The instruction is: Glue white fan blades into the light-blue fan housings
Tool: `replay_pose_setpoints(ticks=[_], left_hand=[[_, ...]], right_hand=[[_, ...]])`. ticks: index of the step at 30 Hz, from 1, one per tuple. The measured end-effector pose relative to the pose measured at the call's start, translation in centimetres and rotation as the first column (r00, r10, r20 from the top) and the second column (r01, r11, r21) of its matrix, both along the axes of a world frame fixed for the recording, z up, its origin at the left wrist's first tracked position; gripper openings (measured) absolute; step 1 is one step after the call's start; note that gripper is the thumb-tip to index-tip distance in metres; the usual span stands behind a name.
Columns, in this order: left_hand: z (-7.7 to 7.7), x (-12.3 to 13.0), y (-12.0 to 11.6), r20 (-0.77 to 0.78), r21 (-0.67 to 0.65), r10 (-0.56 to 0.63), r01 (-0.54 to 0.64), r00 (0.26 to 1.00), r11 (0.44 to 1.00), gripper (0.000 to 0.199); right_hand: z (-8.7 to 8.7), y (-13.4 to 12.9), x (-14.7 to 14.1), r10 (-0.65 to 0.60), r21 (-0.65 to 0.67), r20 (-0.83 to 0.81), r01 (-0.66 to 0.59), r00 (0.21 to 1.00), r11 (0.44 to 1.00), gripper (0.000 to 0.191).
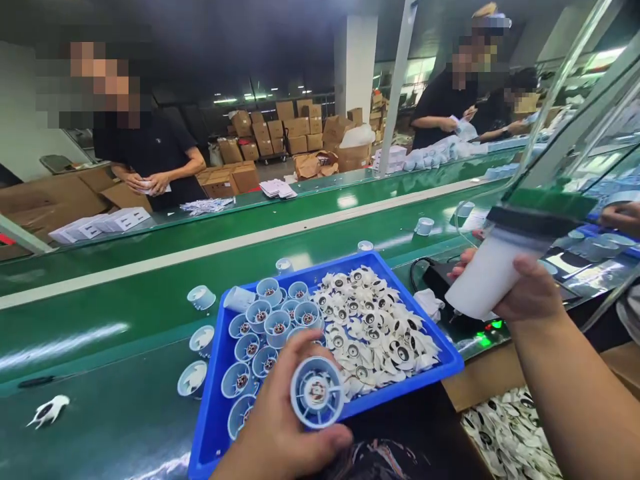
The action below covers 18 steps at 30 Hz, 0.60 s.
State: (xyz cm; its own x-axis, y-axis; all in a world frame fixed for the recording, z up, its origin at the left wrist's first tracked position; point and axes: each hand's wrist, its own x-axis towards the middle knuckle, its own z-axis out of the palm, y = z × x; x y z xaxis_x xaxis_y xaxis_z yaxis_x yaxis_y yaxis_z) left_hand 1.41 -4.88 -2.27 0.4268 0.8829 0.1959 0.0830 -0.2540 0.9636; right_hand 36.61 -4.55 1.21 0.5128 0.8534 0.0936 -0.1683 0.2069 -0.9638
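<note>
Pale-blue cup — pinched by left fingers, white cylinder — gripped by curled right fingers, blue tray nearby

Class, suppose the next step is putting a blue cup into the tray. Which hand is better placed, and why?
Probably the left hand: it holds a blue cup at the near side of the tray, close to similar cups. The right hand holds a white bottle, off to the right.
</note>
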Motion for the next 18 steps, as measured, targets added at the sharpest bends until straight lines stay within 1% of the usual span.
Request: replay_pose_setpoints(ticks=[1, 2, 3, 5, 6, 7, 8, 10, 12, 14, 17, 18], left_hand=[[0.2, 0.6, 0.2, -0.125, 0.071, -0.067, 0.076, 0.990, 0.995, 0.075], [0.4, 1.3, 0.4, -0.230, 0.145, -0.102, 0.137, 0.968, 0.980, 0.068], [0.6, 2.0, 0.6, -0.304, 0.219, -0.108, 0.179, 0.947, 0.959, 0.062], [1.0, 3.6, 0.8, -0.359, 0.346, -0.078, 0.210, 0.930, 0.914, 0.053], [1.2, 4.3, 0.9, -0.360, 0.387, -0.065, 0.212, 0.931, 0.897, 0.052], [1.2, 4.9, 0.9, -0.354, 0.416, -0.052, 0.207, 0.934, 0.886, 0.052], [1.2, 5.4, 0.9, -0.348, 0.429, -0.044, 0.201, 0.937, 0.880, 0.053], [1.2, 6.0, 0.9, -0.329, 0.436, -0.039, 0.188, 0.943, 0.880, 0.054], [1.2, 6.3, 0.9, -0.298, 0.443, -0.035, 0.171, 0.954, 0.880, 0.049], [1.4, 6.5, 0.8, -0.254, 0.460, -0.030, 0.148, 0.967, 0.876, 0.043], [1.8, 6.7, 0.9, -0.234, 0.459, -0.025, 0.132, 0.972, 0.879, 0.041], [1.9, 6.8, 1.0, -0.242, 0.453, -0.022, 0.133, 0.970, 0.882, 0.040]], right_hand=[[0.8, -0.1, -1.2, 0.041, 0.019, -0.048, -0.041, 0.998, 0.999, 0.092], [1.6, -0.2, -2.5, 0.107, 0.046, -0.094, -0.103, 0.990, 0.994, 0.094], [2.5, -0.4, -3.8, 0.203, 0.093, -0.141, -0.191, 0.969, 0.977, 0.096], [3.9, -0.7, -6.2, 0.382, 0.217, -0.172, -0.343, 0.908, 0.914, 0.094], [4.5, -0.7, -7.2, 0.448, 0.269, -0.155, -0.399, 0.881, 0.877, 0.090], [5.0, -0.8, -8.0, 0.480, 0.315, -0.126, -0.424, 0.868, 0.849, 0.084], [5.3, -0.7, -8.6, 0.495, 0.345, -0.097, -0.438, 0.863, 0.830, 0.078], [5.7, -0.5, -9.6, 0.504, 0.378, -0.063, -0.446, 0.862, 0.811, 0.067], [5.9, -0.1, -10.1, 0.546, 0.376, -0.059, -0.488, 0.836, 0.788, 0.064], [5.9, 0.2, -10.4, 0.558, 0.376, -0.080, -0.493, 0.826, 0.784, 0.069], [6.0, 0.3, -10.5, 0.508, 0.397, -0.087, -0.438, 0.857, 0.807, 0.070], [5.9, 0.3, -10.4, 0.496, 0.385, -0.077, -0.433, 0.865, 0.815, 0.069]])
